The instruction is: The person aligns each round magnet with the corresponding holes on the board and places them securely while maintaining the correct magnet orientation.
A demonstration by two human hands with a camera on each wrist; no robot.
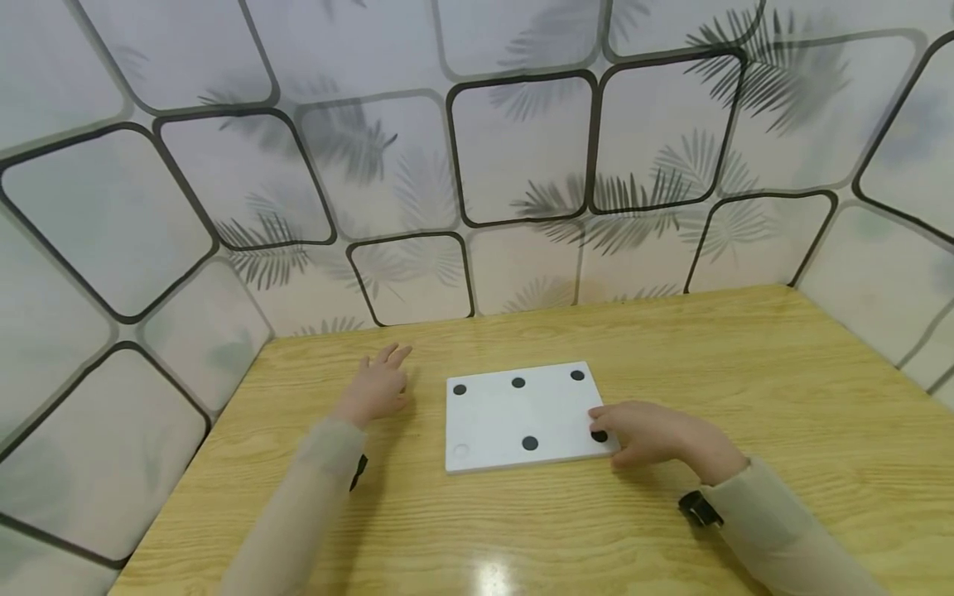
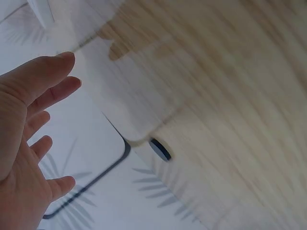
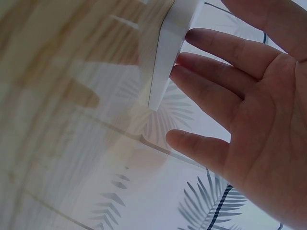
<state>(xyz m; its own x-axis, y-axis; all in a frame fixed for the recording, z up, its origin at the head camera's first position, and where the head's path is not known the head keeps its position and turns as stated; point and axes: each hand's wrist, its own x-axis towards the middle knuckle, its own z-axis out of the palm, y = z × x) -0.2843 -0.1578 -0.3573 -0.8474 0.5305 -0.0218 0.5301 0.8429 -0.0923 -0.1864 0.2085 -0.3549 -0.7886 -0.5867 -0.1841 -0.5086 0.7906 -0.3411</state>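
Observation:
A thin white board [image 1: 488,418] lies on the wooden tabletop. Several round black spots [image 1: 530,444] mark its upper and lower edges, and a bare round recess [image 1: 461,451] sits at its near left corner. My right hand [image 1: 652,432] is at the board's right side; in the right wrist view its outstretched fingers [image 3: 216,88] come right up to the board's edge. My left hand [image 1: 375,389] hovers left of the board, fingers apart and nothing in them. Ahead of it, the left wrist view shows a small black disc [image 2: 160,149] on the tabletop, hidden in the head view.
The wooden table [image 1: 477,521] runs back to an upright patterned sheet [image 1: 522,157] with leaf prints, which also encloses the left and right sides. Dark wrist devices [image 1: 699,509] are worn at both sleeves. The glossy surface shows reflections.

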